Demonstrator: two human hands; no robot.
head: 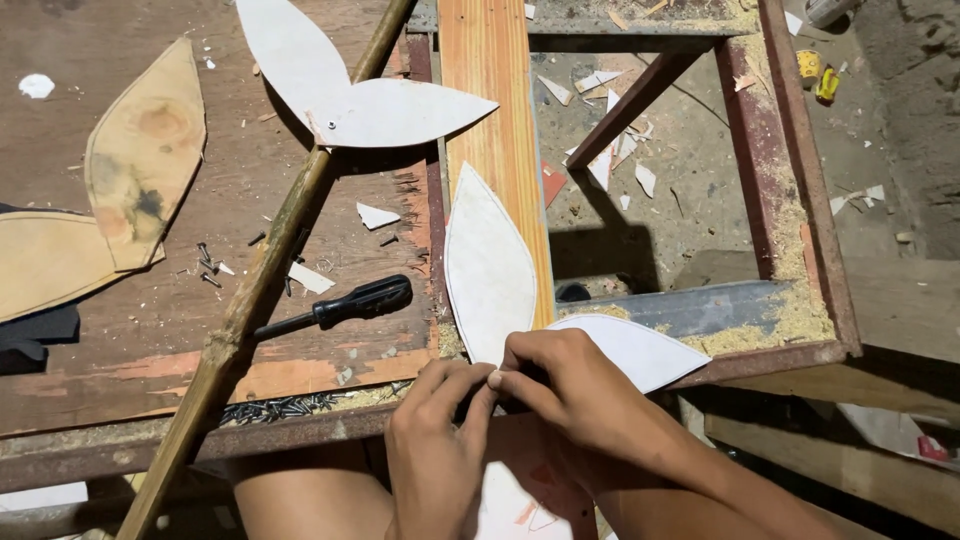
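Both hands meet at the bench's near edge: the left hand (432,440) and right hand (575,395) have fingertips pinched together over the joint where two white leaf-shaped pieces (490,265) overlap, one fanning away, one rightward. Left of the grip lies a black-handled screwdriver (340,308) on the sawdusty wooden bench (120,360). The pieces are flat, pointed, pale.

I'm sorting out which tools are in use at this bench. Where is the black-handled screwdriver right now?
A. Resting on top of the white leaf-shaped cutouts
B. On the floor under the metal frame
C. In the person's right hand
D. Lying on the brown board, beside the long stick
D: the black-handled screwdriver lies loose on the brown board next to the long stick, while the left hand and right hand meet at the white leaf-shaped cutouts.
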